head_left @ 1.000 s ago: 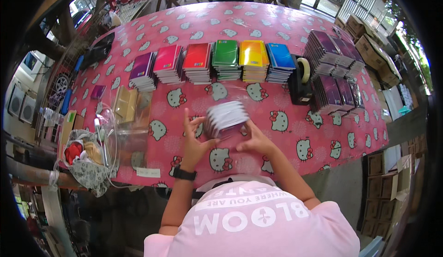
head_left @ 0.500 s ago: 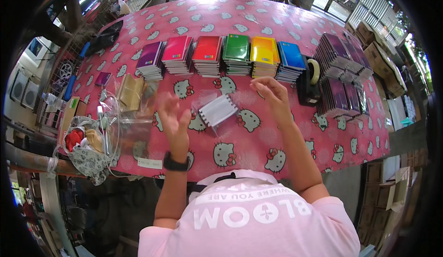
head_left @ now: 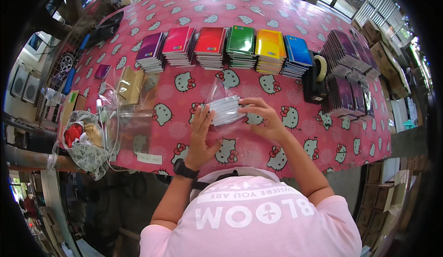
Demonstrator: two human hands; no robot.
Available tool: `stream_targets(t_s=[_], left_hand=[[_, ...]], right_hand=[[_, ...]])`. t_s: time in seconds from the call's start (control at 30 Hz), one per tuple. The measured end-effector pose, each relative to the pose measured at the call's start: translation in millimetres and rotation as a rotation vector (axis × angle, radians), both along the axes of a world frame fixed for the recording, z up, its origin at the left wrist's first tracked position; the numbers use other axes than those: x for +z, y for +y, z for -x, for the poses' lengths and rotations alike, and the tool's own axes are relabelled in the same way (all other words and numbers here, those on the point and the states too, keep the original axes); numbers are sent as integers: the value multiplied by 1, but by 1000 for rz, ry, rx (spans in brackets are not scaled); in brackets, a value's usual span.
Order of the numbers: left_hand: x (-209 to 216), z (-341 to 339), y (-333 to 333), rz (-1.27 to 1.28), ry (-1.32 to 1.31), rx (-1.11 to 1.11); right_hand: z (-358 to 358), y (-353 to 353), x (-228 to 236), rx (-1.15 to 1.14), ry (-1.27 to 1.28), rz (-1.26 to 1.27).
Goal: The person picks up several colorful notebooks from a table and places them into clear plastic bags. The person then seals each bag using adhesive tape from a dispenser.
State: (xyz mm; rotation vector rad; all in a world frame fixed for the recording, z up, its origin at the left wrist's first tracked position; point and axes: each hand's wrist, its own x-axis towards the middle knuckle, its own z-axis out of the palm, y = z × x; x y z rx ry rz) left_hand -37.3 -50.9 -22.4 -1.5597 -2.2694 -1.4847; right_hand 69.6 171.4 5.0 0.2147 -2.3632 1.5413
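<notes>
A small stack of spiral notebooks (head_left: pixel 224 110) lies in front of me, its white page edges turned up, inside a clear plastic bag. The bag's loose flap (head_left: pixel 218 90) sticks out on the far side. At the stack's left end is my left hand (head_left: pixel 203 132), fingers stretched out and thumb apart, with the fingertips against the plastic. My right hand (head_left: pixel 265 118) is at the other end, fingers spread and slightly bent, the fingertips by the upper right corner. Neither hand is wrapped round the stack. A dark watch (head_left: pixel 185 169) sits on my left wrist.
Beyond my hands stands a row of notebook piles, including purple (head_left: pixel 150 49), red (head_left: pixel 210 45) and blue (head_left: pixel 297 54). To the right are a black tape dispenser (head_left: pixel 314 84) and bagged purple notebooks (head_left: pixel 344 93). Clear bags (head_left: pixel 134 135), brown packets (head_left: pixel 129 86) and a cloth pouch (head_left: pixel 90 153) lie left.
Both hands have come down and inward from raised positions to the two ends of the bagged stack. The stack now lies with its spiral bindings less visible. The view has shifted slightly.
</notes>
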Motion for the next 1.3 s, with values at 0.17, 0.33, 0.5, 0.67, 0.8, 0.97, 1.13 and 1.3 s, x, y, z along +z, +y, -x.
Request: stream_targets(t_s=[0.17, 0.33, 0.5, 0.67, 0.8, 0.97, 1.13, 1.3], left_hand=[[14, 15, -8, 135, 97, -101], [31, 28, 4, 232, 147, -224], [42, 31, 9, 360, 191, -205], [47, 29, 4, 419, 209, -154], [45, 23, 11, 365, 181, -199], [42, 27, 10, 311, 165, -260], [45, 29, 4, 335, 192, -234], [43, 25, 6, 317, 193, -224]], right_hand=[[17, 6, 12, 136, -39, -373], [28, 9, 15, 269, -79, -386], [27, 11, 20, 291, -118, -400], [8, 37, 43, 64, 27, -215], [-68, 178, 3, -1397, 123, -110], [-76, 235, -42, -1415, -556, -425], [-78, 213, -51, -1406, -35, -457], [-117, 162, -75, -1277, -191, 691]])
